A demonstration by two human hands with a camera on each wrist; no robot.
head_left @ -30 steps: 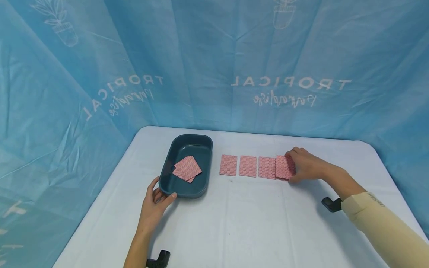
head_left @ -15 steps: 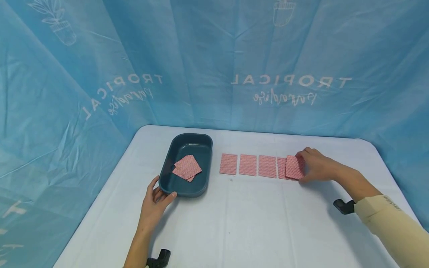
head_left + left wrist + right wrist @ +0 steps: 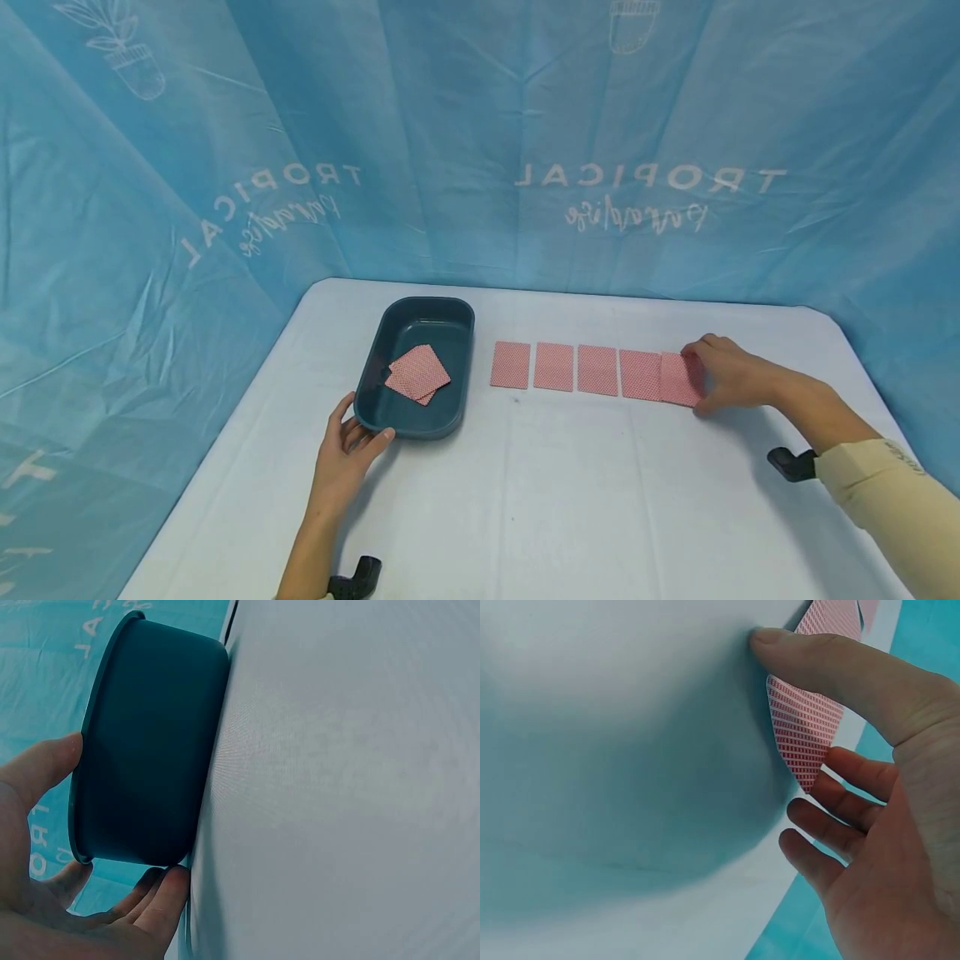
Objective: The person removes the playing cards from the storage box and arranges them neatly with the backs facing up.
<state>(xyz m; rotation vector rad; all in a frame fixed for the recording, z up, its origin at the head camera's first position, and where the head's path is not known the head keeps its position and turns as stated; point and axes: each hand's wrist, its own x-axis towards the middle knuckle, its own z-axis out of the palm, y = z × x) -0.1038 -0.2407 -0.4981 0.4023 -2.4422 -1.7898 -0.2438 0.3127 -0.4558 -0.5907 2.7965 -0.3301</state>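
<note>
In the head view, my right hand (image 3: 731, 373) holds a red-and-white patterned playing card (image 3: 678, 379) at the right end of a row. Thumb and fingertips sit at its near and far edges. Its left edge meets the neighbouring card (image 3: 640, 375). In the right wrist view the held card (image 3: 806, 727) shows between thumb and fingers, close over the white cloth. My left hand (image 3: 345, 462) grips the near left corner of a dark teal rectangular dish (image 3: 457, 417), thumb at the rim and fingers along the side. A few overlapping cards (image 3: 417, 373) lie inside the dish.
Further cards of the same pattern (image 3: 512, 365) lie side by side, backs up, right of the dish. White cloth (image 3: 555, 500) covers the table. Blue printed curtains (image 3: 480, 167) hang behind and beside it. Black wrist mounts (image 3: 791, 464) stick out from both forearms.
My right hand has moved right with its card, from over the row to its right end, uncovering the cards beneath. A card there now shows fully. My left hand and the dish stay put.
</note>
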